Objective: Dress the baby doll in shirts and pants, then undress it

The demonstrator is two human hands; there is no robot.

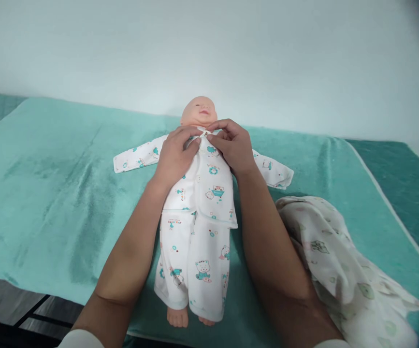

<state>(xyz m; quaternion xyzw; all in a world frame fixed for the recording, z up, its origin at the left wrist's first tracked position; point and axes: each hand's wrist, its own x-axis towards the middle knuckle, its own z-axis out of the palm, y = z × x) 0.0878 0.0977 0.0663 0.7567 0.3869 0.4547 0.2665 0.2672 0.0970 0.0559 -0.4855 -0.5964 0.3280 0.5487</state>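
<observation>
A baby doll point(199, 110) lies on its back, its head toward the wall and its feet toward me. It wears a white printed jacket point(214, 188) and matching trousers point(204, 266). At the jacket's neckline, my left hand point(178, 150) pinches the fabric between thumb and fingers. Close beside it, my right hand point(234, 145) grips the other side of the collar, just under the doll's chin. The fingertips nearly meet, and the exact fastening between them is too small to make out. Both jacket sleeves are spread out sideways.
A teal cover point(50, 193) lies under the doll. On the right rests a crumpled white printed cloth point(347, 270), near my right forearm. A pale wall point(209, 48) rises behind. Dark metal bars point(35, 311) show at the lower left, below the cover's edge.
</observation>
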